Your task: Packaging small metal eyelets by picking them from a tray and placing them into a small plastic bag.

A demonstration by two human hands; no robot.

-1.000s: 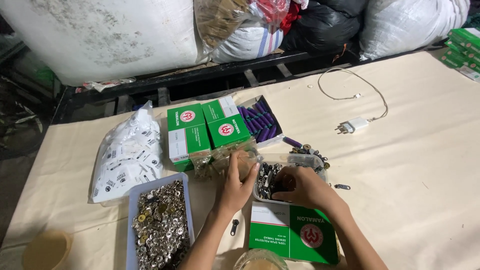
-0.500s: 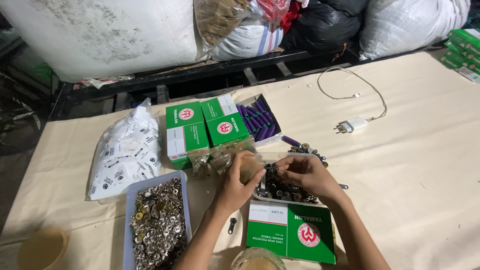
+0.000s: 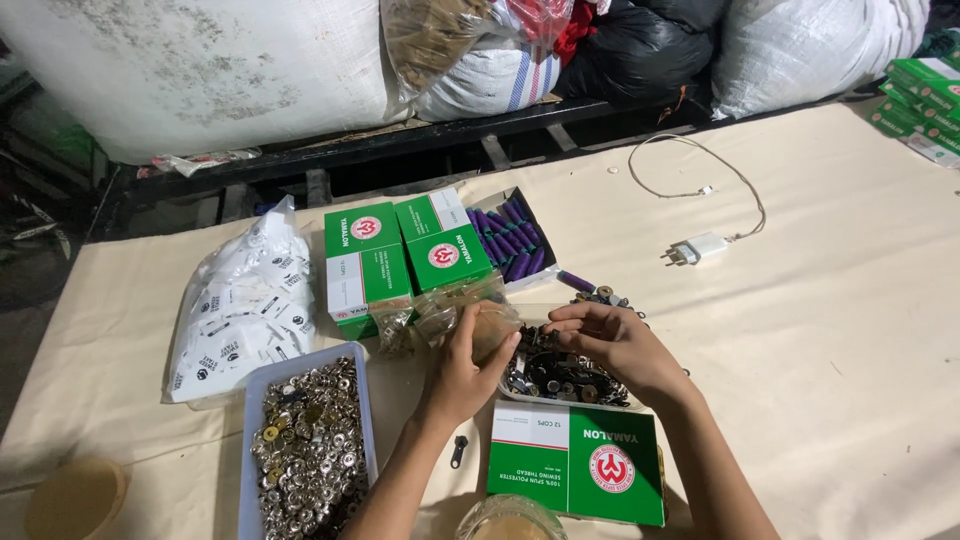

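My left hand (image 3: 468,365) grips a small clear plastic bag (image 3: 462,308) of brownish pieces, just left of a shallow white tray (image 3: 520,395) full of dark metal zipper sliders (image 3: 560,372). My right hand (image 3: 610,342) hovers over that tray with fingers curled and pinched together near the left hand; whether it holds a slider is hidden. A flat green and white box (image 3: 578,462) lies directly in front of the tray, between my forearms. A single dark zipper pull (image 3: 458,451) lies on the cloth by my left wrist.
A lavender tray (image 3: 249,462) of silver snap buttons sits front left, a clear bag of white labels (image 3: 245,305) behind it. Two green boxes (image 3: 400,258) and an open box of purple thread spools (image 3: 510,238) stand behind. A white charger and cable (image 3: 700,245) lies at the right.
The view has shifted slightly. My right hand has slid a little to the right over the slider tray, while my left hand stays on the plastic bag.
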